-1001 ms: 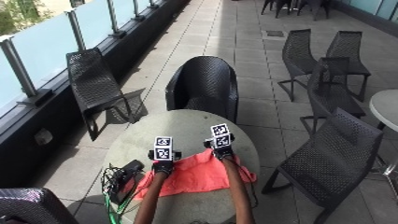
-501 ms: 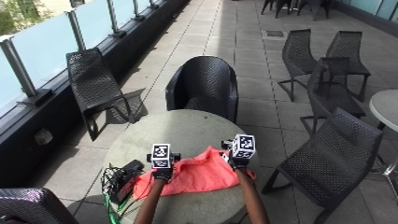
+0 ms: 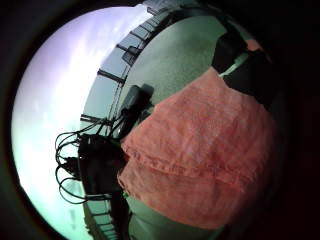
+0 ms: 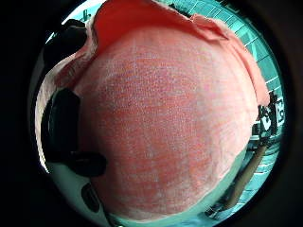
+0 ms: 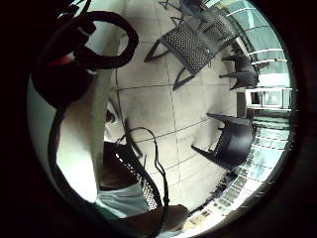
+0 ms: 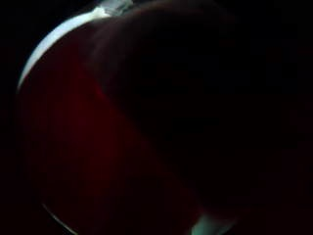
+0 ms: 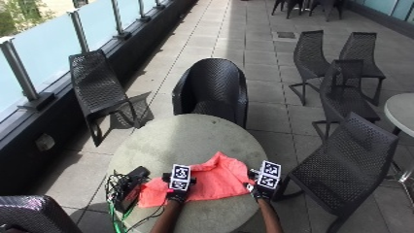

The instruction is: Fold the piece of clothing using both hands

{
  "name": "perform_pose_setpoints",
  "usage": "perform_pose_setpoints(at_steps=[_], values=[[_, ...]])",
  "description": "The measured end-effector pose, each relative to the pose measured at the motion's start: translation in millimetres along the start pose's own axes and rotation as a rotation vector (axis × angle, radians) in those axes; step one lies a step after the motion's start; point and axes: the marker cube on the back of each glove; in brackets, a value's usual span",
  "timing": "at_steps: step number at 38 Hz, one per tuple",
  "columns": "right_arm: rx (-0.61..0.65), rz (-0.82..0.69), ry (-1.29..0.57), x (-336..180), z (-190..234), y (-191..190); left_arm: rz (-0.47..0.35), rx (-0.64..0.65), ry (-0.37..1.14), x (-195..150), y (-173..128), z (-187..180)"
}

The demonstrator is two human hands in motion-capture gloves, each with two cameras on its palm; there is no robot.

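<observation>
With each hand's grip hidden, left hand (image 7: 178, 195) and right hand (image 7: 259, 192) should lift the near edge of the cloth (image 7: 207, 182) evenly toward the far side

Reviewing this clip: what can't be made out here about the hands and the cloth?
- Left hand: outside view, marker cubes cover its fingers; whether it grips the cloth is unclear.
- Right hand: same view, fingers hidden by the cubes at the table edge.
- Right thumb side palm view: nearly black, only dark red shows; no grip can be read.
- Cloth's type: too bunched to tell.
</observation>
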Motion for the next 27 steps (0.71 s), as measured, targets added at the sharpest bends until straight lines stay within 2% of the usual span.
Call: perform_pose_setpoints(at_steps=[4, 7, 10, 16, 19, 22, 27], values=[[0.072, -0.048, -0.001, -9.5, 7.2, -6.7, -0.022, 0.008, 0.092, -1.6, 0.1, 1.9], [0.150, -0.043, 0.022, -16.1, 7.8, -12.2, -0.025, 0.080, 0.154, -2.7, -6.8, 3.3], [0.172, -0.034, 0.021, -23.5, 7.4, -13.0, -0.022, 0.153, 0.160, -3.4, -14.5, 2.0], [0.113, -0.009, -0.030, -33.3, 4.3, -13.3, -0.039, 0.057, 0.143, -5.2, -2.7, 4.3], [0.061, -0.007, -0.105, -38.7, -4.2, -12.6, -0.040, 0.057, 0.139, -6.9, -2.9, 3.4], [-0.001, -0.014, -0.232, -46.7, -20.5, -9.6, -0.044, 0.114, 0.114, -9.5, -8.3, 0.9], [0.064, -0.148, -0.515, -85.5, -58.6, -8.1, -0.035, 0.214, 0.195, 1.4, -26.7, 14.7]])
